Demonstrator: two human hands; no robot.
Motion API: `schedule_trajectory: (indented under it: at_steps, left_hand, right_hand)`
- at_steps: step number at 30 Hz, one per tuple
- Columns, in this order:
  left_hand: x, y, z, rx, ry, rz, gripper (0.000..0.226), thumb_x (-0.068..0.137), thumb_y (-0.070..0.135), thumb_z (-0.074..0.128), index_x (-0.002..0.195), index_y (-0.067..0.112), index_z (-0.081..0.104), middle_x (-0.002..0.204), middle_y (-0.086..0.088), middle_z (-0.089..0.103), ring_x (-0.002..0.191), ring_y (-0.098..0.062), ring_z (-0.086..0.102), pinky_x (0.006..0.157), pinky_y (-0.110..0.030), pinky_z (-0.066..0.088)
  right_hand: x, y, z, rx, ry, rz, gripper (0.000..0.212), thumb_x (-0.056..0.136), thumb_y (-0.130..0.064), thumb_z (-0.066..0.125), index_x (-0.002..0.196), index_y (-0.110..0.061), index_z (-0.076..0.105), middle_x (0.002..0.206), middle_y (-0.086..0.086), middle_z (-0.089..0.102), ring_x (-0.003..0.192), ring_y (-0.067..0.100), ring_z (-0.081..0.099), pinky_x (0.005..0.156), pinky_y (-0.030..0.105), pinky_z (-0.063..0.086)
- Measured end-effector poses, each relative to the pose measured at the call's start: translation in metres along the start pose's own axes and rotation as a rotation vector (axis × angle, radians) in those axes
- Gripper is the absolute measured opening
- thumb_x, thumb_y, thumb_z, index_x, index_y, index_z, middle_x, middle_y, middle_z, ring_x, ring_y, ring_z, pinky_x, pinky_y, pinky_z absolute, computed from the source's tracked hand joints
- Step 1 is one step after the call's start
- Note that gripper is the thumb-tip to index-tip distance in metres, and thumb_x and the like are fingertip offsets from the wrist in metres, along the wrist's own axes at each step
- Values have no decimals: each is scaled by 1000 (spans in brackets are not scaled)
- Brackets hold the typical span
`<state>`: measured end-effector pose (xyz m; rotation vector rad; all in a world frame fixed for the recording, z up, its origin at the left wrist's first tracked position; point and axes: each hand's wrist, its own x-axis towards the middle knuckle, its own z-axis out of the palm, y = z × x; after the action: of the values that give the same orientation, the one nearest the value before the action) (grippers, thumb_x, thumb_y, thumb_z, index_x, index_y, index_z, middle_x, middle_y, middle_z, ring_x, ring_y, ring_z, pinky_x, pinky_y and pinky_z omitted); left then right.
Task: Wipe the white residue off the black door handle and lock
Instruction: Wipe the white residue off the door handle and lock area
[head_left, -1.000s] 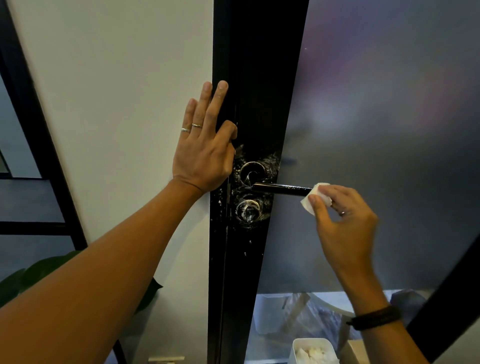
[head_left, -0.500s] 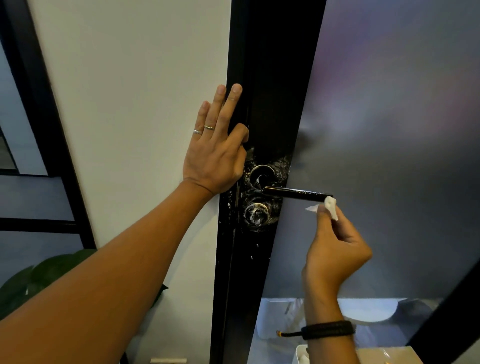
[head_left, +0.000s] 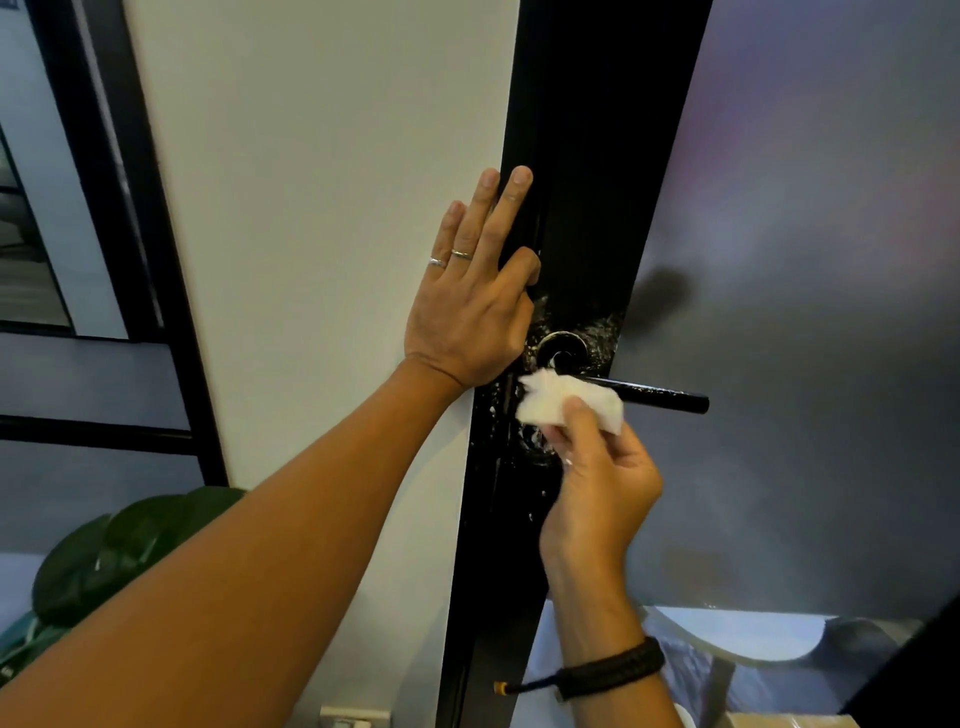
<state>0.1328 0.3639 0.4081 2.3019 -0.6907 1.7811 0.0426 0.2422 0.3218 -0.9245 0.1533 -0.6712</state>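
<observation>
Handle: rigid black lever, fixed to the dark door frame and jutting right from the round rose; likely smooth and a little slick under a wipe, firm enough to bear pressure without giving, though probably apt to swing down if pushed hard. Best gripped through the tissue, wrapped round the bar near the rose and drawn outward along it. Tissue itself light, soft, crumpled, easily torn or shed on rough specks. Right hand below the handle, fingers closed on the tissue, pinching it against the inner end of the bar just right of the rose; outer end of the bar bare and looking clean. Lock just below the handle, mostly hidden behind tissue and fingers, white flecks showing round it and round the rose. Left hand left of the rose, flat and spread wide, holding nothing, palm on the white wall, fingertips reaching onto the frame edge above the handle. Residue plainly not yet gone; rose and lock seemingly the bulk of what remains.
</observation>
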Motion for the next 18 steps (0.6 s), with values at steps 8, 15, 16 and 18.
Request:
schedule_trajectory:
  at_steps: [8, 15, 16, 18]
  left_hand:
    - [1, 0, -1, 4, 3, 0, 11, 99, 19, 59, 102, 19, 69, 173, -21, 29, 163, -43, 21, 135, -54, 15]
    - [0, 0, 0, 1, 17, 5, 11, 100, 19, 58, 100, 18, 70, 172, -22, 32, 162, -43, 22, 136, -53, 14]
    - [0, 0, 1, 6, 19, 6, 11, 100, 19, 59, 100, 19, 70, 172, -21, 32, 162, -43, 22, 136, -52, 13]
    - [0, 0, 2, 10, 20, 8, 11, 99, 19, 59, 101, 19, 70, 172, -21, 32, 162, -43, 23, 135, -52, 13]
  right_hand:
    - [11, 30, 9, -288, -78, -136, 13, 96, -26, 77, 86, -19, 82, 69, -5, 75, 68, 9, 65, 62, 25, 55]
    - [31, 42, 40, -432, 38, -216, 58, 87, -61, 76, 53, -17, 60, 46, -3, 52, 43, 10, 45, 50, 32, 43]
    - [31, 42, 41, -421, 57, -197, 57, 88, -58, 77, 51, -18, 59, 43, -6, 50, 40, 8, 44, 49, 32, 43]
    - [30, 42, 45, -403, 91, -197, 51, 87, -58, 77, 54, -22, 64, 45, -4, 57, 41, 8, 51, 50, 35, 48]
